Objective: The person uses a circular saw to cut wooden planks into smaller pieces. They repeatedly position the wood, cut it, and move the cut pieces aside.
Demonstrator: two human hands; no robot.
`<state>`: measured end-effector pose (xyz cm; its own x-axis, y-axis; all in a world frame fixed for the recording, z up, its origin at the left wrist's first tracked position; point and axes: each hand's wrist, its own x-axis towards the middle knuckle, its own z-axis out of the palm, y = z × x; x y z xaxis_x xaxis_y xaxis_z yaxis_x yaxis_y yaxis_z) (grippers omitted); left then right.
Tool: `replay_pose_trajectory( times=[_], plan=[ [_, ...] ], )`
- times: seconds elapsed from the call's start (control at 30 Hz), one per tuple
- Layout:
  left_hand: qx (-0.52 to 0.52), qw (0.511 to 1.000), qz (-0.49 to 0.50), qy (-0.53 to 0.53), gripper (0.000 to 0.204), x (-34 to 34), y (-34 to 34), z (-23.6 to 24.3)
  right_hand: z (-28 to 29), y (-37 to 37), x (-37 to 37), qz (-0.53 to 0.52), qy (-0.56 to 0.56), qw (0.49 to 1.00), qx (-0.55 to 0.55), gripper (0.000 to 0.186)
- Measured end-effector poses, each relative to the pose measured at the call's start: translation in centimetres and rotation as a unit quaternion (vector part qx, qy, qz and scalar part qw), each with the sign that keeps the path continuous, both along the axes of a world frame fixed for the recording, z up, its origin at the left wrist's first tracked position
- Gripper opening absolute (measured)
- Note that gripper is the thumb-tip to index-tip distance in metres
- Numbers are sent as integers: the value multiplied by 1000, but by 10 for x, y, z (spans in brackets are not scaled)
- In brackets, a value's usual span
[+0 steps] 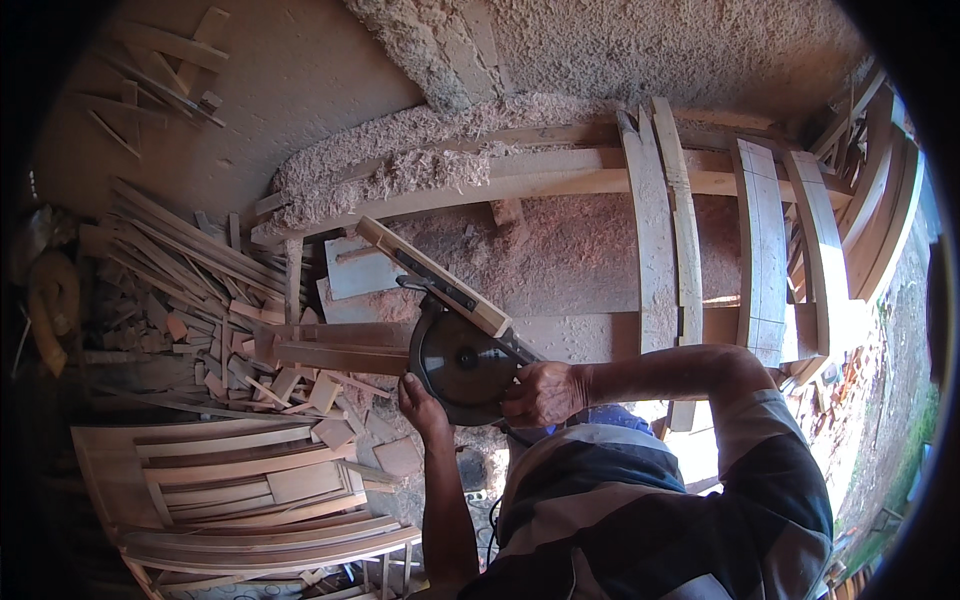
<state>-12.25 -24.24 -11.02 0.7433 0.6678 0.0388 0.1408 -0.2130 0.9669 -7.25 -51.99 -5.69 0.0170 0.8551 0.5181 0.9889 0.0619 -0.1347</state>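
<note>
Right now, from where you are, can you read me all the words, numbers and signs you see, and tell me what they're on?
There are none that I can read.
Round dark tool: any marks on it are too small and blurred to read.
Pale board on the right: thin dark lines, but no readable word or number.

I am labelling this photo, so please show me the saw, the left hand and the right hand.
Saw (460, 357), head view: dark round disc.
Left hand (425, 409), head view: below the thumb.
Right hand (548, 393), head view: back of hand.
</note>
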Motion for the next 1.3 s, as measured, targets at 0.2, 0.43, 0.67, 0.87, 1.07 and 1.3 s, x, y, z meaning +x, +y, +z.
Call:
replay_pose_trajectory(
  times=[0.2,0.43,0.67,0.87,1.07,1.3],
  plan=[
    [-14,1000,2,6,40,-1,-1,-1,1,-1,0,-16,-10,1000,11,17],
    [45,998,-9,35,39,-2,3,-2,-2,0,-3,-19,-5,1000,9,12],
    [46,999,-19,-10,40,1,2,-3,-7,1,0,-4,5,1000,10,14],
    [12,999,-29,9,38,-2,-7,12,-8,-1,3,15,25,1000,-1,19],
    [5,1000,-11,-18,40,2,-21,21,-6,-4,6,14,13,1000,2,23],
    [-27,999,25,15,44,-7,-19,5,11,-20,-5,-76,39,996,17,26]
  ],
)
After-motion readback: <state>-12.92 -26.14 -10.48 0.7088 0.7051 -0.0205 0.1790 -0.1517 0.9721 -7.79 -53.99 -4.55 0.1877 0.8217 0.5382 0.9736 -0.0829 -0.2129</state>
